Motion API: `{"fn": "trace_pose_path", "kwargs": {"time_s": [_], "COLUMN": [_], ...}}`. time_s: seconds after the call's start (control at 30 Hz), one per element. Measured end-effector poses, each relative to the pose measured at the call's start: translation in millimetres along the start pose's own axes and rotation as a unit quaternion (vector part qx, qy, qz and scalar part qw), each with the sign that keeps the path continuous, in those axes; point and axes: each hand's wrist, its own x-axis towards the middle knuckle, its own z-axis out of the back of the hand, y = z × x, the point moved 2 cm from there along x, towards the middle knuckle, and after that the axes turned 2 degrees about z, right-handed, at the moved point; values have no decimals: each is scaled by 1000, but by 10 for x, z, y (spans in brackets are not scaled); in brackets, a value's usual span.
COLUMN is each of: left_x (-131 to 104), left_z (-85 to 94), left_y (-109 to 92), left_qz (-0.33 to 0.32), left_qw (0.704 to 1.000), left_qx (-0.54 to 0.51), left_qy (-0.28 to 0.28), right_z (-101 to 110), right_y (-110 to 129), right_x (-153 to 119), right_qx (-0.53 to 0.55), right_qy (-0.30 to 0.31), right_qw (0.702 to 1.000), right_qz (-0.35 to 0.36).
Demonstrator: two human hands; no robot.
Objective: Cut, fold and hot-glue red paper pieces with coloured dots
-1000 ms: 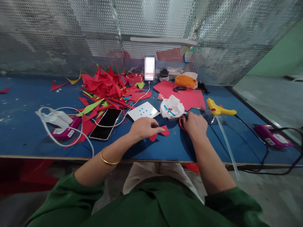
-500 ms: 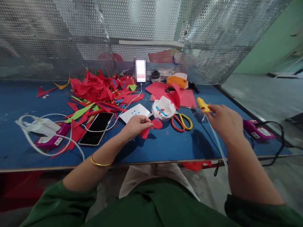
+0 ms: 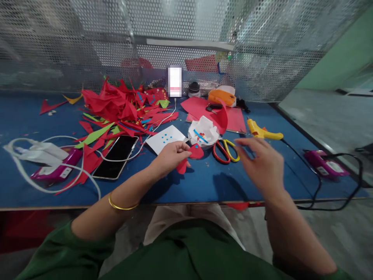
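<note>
My left hand (image 3: 171,157) pinches a red paper cut-out (image 3: 196,151) with a small blue square on it, held just above the blue table. Part of the red paper hangs below the fingers. My right hand (image 3: 260,165), a little blurred, hovers over the table with thumb and forefinger apart and nothing visible between them. Beyond it lies a yellow glue gun (image 3: 262,132). Scissors with red and yellow handles (image 3: 223,151) rest between the hands, beside a white paper-lined bowl (image 3: 204,132) holding small red bits and a blue strip. Blue squares dot a white card (image 3: 166,139).
Red and green paper scraps (image 3: 116,105) are heaped at the left. Nearby are a phone (image 3: 116,157) and white charging cables (image 3: 93,182). Red sheets (image 3: 201,109) and an orange item (image 3: 223,96) lie at the back. A purple box (image 3: 325,163) with a black cord sits right.
My right hand has left the glue gun and moved left toward the scissors; the gun now lies alone on the table. My left hand still holds the red paper. The view has shifted slightly.
</note>
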Motion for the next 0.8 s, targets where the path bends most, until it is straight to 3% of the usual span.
{"fn": "trace_pose_path", "kwargs": {"time_s": [0.07,0.17,0.23,0.3,0.43,0.63,0.8], "left_x": [17,25,25,28,31,5,3], "left_z": [29,62,82,100,104,58,43], "left_y": [8,30,55,87,134,135,150], "left_qz": [1,-13,-22,-20,-8,1,6], "left_qw": [1000,1000,1000,1000,1000,999,999], "left_qx": [-1,-11,-13,-12,-25,-40,-51], "left_qy": [1,8,8,2,-3,13,11], "right_z": [108,125,41,-53,-179,-193,-98], "right_y": [-341,-862,-1113,-1257,-1338,-1359,-1313], "right_x": [194,467,583,651,705,758,691], "right_qx": [-128,-274,-288,-283,-271,-272,-249], "right_qy": [-3,96,184,215,241,240,148], "right_qw": [991,956,940,935,932,932,957], "right_qz": [-30,-36,-11,5,25,17,0]}}
